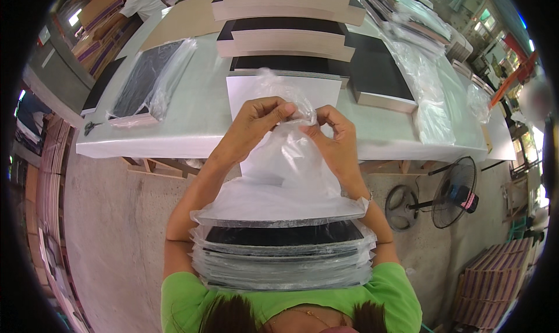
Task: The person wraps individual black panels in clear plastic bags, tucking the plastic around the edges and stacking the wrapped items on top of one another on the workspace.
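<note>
A see-through plastic bag is gathered at its upper end between my two hands. My left hand pinches the film with thumb and fingers. Just beside it, my right hand pinches the bag's other side. Inside the bag lies a flat board with a pale face, its dark edge toward me. It rests on a stack of plastic-wrapped black boards close against my chest. Behind my hands, a white sheet lies in front of stacked black-topped boards.
A table with a pale cover holds more black-topped stacks, a bagged black board, scissors and loose plastic film. A fan stands on the floor at right. Another person is at the far left.
</note>
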Motion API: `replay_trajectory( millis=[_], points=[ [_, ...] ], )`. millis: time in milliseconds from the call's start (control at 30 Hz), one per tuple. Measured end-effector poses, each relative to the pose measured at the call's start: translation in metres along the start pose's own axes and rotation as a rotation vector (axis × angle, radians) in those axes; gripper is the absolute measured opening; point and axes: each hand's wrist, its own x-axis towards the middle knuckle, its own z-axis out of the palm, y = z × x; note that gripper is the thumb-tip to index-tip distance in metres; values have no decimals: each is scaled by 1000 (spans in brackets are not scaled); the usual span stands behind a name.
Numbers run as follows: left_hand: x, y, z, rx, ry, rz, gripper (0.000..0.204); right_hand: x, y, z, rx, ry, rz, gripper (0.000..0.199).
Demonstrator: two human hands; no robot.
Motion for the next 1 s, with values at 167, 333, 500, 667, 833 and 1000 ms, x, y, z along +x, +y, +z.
replay_trajectory(
  millis=[167, 333, 500, 667, 833, 1000],
  points=[
    [-2, -11, 2, -183, 66, -154, 33, -2, 10, -7, 91, 22, 19, 13],
    [-7, -8, 6, -36, 6, -113, 33, -6, 23, -10, 185, 99, 110, 12],
    [-6, -18, -8, -318, 54, -242, 31, -14, 28, -24, 396, 143, 212, 7],
    [-19, -23, -42, -498, 238, -186, 30, -53, 82, -93, 765, 478, 517, 25],
    [-28, -36, -74, -446, 383, -166, 28, -160, 168, -276, 491, 797, 245, 34],
    [-24, -36, -70, -374, 300, -209, 28, -203, 127, -394, 335, 997, -88, 35]
  ],
)
